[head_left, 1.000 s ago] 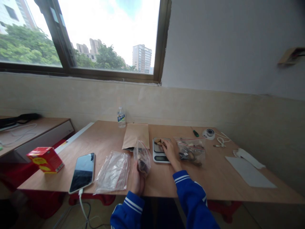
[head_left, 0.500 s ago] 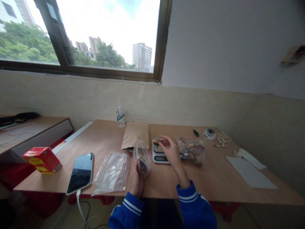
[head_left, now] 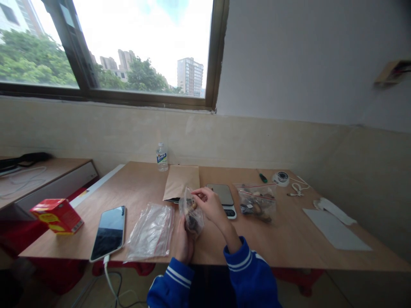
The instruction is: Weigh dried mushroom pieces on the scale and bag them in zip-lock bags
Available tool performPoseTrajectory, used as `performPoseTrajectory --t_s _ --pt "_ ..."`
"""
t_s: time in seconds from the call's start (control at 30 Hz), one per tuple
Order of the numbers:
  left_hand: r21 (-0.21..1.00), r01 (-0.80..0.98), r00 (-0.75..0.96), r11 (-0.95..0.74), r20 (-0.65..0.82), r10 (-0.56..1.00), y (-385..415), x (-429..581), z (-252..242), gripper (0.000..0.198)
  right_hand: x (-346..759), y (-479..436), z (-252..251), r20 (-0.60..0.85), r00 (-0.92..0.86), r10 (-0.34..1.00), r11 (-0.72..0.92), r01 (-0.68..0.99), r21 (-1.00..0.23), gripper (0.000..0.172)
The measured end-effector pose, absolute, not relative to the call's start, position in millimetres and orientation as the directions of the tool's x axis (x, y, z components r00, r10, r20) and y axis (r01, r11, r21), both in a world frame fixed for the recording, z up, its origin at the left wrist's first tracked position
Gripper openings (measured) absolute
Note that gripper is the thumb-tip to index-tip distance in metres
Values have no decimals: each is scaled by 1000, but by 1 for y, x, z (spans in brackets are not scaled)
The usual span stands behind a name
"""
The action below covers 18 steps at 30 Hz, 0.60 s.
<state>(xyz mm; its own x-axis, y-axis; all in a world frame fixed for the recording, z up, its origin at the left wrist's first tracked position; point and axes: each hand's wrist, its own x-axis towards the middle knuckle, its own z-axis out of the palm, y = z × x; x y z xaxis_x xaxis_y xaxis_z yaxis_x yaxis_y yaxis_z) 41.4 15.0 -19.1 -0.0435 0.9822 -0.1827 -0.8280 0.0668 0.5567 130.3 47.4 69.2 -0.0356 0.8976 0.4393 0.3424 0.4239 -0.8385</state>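
Observation:
My left hand (head_left: pixel 185 244) is wrapped round the lower part of a small clear zip bag (head_left: pixel 198 222), which stands upright with dark and tan dried pieces inside, looking like dried mushrooms. At the bag's mouth, the fingers of my right hand (head_left: pixel 208 204) are pinched together over a tan dried mushroom piece (head_left: pixel 192 204), partly hidden by plastic. Behind my right hand lies a kitchen scale (head_left: pixel 226 194), its plate bare and its display partly covered. To the right is a larger zip bag (head_left: pixel 257 203) of similar brown pieces.
Flat clear bags (head_left: pixel 150 233), a phone (head_left: pixel 108 233) on a cable and a red box (head_left: pixel 58 215) lie left. Behind are a kraft paper bag (head_left: pixel 182 179) and a bottle (head_left: pixel 162 158). A screwdriver (head_left: pixel 263 177), a white camera (head_left: pixel 281 179) and white paper (head_left: pixel 335 231) lie right.
My right hand has moved left from above the scale to the small bag's mouth, bringing the dried mushroom piece along. My left hand still holds the bag in place.

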Motion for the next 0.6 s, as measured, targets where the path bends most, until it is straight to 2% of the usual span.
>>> performPoseTrajectory --t_s 0.13,0.23,0.33,0.43,0.6 --pt "572 -814 -39 98 -223 974 15 40 -21 29 117 57 67 414 14 910 400 225 -888 17" --pt "579 -808 -46 105 -241 969 15 39 -20 29 114 61 59 427 9 904 415 223 -882 17" --pt "563 -821 -51 96 -238 970 15 39 -19 30 127 71 47 542 131 830 475 344 -810 21" --pt "551 -828 -54 108 -269 962 15 39 -20 29 149 91 27 599 236 766 415 530 -740 29" --pt "558 -819 -44 133 -291 956 16 39 -25 27 171 121 -12 480 89 873 252 760 -599 28"
